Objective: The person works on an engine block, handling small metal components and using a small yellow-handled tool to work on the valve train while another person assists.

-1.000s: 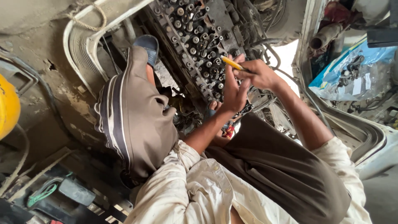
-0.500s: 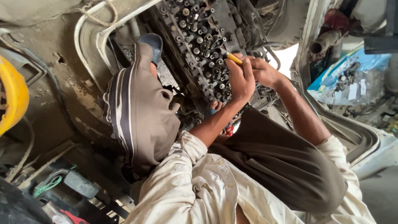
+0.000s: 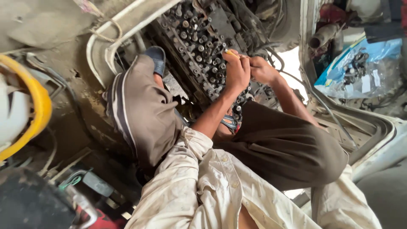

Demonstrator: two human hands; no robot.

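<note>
My left hand (image 3: pixel 237 72) is closed in a fist around a yellow-handled tool (image 3: pixel 231 53), whose tip rests on a greasy engine block (image 3: pixel 199 38) studded with bolts and valve springs. My right hand (image 3: pixel 263 70) is pressed against the left, with its fingers curled round the same tool. Both forearms reach forward between my knees. I squat over the engine in dark trousers, with my left foot in a blue sandal (image 3: pixel 154 57) at the block's edge.
A white curved body frame (image 3: pixel 123 34) borders the engine on the left. A yellow-rimmed round object (image 3: pixel 40 106) is at the far left. A blue plastic bag with metal parts (image 3: pixel 360 68) lies at the upper right. Hoses and wires (image 3: pixel 296 80) run beside the engine.
The view has shifted, so the engine and my hands sit slightly further left and higher in the picture. Both hands stay clasped on the yellow-handled tool at the same spot on the block.
</note>
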